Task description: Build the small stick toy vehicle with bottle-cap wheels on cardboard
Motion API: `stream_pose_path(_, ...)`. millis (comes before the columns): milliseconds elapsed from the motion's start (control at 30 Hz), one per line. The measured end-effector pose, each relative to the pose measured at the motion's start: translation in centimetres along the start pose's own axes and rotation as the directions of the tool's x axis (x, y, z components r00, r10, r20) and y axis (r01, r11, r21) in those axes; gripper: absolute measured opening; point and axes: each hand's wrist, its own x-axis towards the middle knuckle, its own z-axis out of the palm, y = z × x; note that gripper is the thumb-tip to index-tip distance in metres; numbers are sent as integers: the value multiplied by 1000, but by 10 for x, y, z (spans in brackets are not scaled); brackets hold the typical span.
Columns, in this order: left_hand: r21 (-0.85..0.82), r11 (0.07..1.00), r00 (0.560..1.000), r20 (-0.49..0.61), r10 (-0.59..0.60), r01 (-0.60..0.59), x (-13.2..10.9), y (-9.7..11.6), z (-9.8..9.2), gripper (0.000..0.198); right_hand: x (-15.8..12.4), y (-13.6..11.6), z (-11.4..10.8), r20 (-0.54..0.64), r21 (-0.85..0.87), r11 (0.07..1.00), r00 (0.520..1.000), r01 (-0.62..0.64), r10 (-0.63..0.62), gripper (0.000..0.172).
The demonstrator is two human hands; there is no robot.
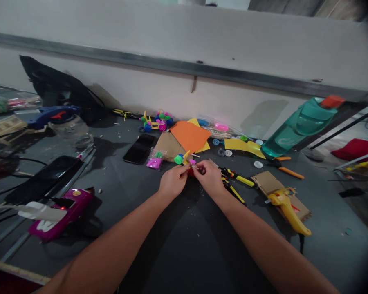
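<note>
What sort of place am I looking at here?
Probably a craft workbench: a yellow plastic glue gun lies across brown corrugated cardboard, a flat orange sheet lies farther back, and left hand and right hand hold a small green, yellow and pink assembly.

At the desk [110,196] there are one small green-and-yellow piece [185,157], one teal bottle [294,128] with one orange cap [333,101], one orange sheet [190,136], one magenta power strip [66,218], one white plug [39,211], one clear jar [72,134], one orange-handled tool [291,172], two glue guns [288,207] [50,116] and two black phone-like slabs [139,149] [46,179].
</note>
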Motion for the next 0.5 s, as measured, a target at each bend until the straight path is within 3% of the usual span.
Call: stream_pose_path(500, -12, 1000, 1000, -1, 13, -13, 0, -2, 3, 41, 1, 1, 0, -11, 9, 1000, 1000, -7, 7, 10)
